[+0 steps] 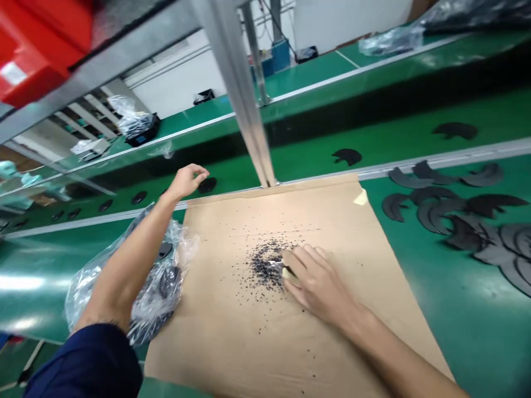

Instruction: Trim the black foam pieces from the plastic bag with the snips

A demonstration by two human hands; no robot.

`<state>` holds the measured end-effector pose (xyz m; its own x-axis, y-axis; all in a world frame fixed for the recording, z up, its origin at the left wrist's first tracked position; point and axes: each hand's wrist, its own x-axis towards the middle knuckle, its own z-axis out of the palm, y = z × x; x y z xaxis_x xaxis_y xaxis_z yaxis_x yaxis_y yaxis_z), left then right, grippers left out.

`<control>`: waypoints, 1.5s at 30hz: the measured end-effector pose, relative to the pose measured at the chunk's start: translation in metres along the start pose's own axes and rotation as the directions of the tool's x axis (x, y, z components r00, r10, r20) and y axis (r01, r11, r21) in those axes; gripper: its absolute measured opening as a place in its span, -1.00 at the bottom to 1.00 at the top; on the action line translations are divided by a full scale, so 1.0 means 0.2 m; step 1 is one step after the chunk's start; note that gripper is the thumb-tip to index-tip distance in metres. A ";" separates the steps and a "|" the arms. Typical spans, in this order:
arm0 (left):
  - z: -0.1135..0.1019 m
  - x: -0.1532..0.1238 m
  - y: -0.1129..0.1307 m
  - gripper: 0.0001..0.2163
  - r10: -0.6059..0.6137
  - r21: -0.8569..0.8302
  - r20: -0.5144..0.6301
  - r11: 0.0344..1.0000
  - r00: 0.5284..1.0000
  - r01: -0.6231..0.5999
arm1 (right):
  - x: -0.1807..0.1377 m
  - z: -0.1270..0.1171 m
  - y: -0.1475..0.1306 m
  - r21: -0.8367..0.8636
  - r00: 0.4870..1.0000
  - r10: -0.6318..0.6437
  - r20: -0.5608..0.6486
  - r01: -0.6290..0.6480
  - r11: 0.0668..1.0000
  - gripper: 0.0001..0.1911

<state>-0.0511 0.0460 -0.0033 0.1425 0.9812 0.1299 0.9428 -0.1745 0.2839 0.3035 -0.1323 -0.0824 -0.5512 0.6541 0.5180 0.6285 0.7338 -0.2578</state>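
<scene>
My left hand (188, 181) reaches over the far green belt, its fingers loosely curved and apart with nothing seen between them. Just beyond its fingertips a flat black part (207, 185) lies on the belt. My right hand (309, 279) is closed around a small tool (276, 263) with a shiny metal tip and a pale yellow piece by the fingers; its exact kind is unclear. The tip points into a scatter of small black bits (265, 249) on the brown paper sheet (232, 331). A clear plastic bag (160, 293) with black parts inside lies beneath my left forearm.
Curved black parts (435, 213) are heaped on the green table at right. More parts (347, 156) sit spaced along the belt (298, 146). A metal post (244, 110) rises at the paper's far edge. A red bin (45, 50) sits overhead at left.
</scene>
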 end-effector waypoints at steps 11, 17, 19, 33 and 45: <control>0.44 0.19 1.06 -0.67 0.751 -0.193 0.133 0.660 0.647 -0.726 | -0.04 0.00 -0.06 -0.059 0.966 -0.005 0.258 0.021 0.998 -0.90; 0.85 0.56 1.28 -0.80 0.453 -0.185 0.133 0.885 0.882 -0.427 | -0.03 0.00 -0.03 -0.073 0.976 0.000 0.219 0.017 0.997 -0.85; 0.86 0.57 1.27 -0.85 0.426 -0.179 0.107 0.897 0.898 -0.404 | -0.02 0.00 -0.03 -0.071 0.977 -0.012 0.211 0.028 0.997 -0.83; 0.23 -0.53 0.75 -0.85 0.419 -0.599 -0.103 0.698 0.902 -0.392 | 0.02 -0.04 0.02 0.309 0.925 0.189 -0.329 -0.083 0.947 -0.69; -0.12 -0.96 -0.09 -0.82 -0.291 0.257 0.205 0.937 0.934 0.236 | 0.06 0.04 -0.03 0.507 0.931 0.365 -0.024 -0.303 0.807 -0.76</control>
<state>-0.1028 -0.1405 -0.0105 -0.0796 0.9845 -0.1563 0.9947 0.0888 0.0528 0.2882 -0.1274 -0.0809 -0.2709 0.8721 0.4074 0.3961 0.4868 -0.7786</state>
